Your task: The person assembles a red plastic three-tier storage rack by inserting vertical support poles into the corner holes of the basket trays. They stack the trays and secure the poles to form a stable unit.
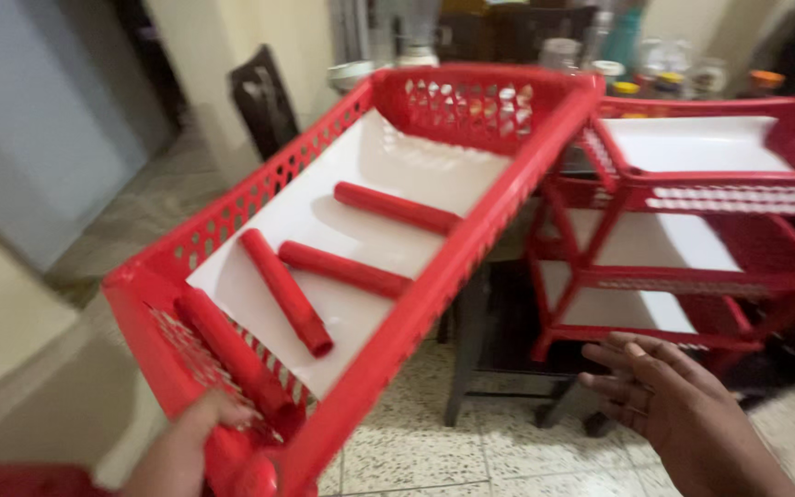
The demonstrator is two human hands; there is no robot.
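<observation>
Gripped the red tray (372, 241) at its near end wall with the left hand (197, 433), fingers curled shut over the rim, holding it tilted above the floor (434, 451). Carried four red tubes (342, 269) on the tray's white bottom: one against the near wall just beside the left hand, three toward the middle. Held the right hand (664, 396) open and empty, fingers spread, well right of the tray, near the lowest shelf of a red rack (692, 230) standing on the floor.
</observation>
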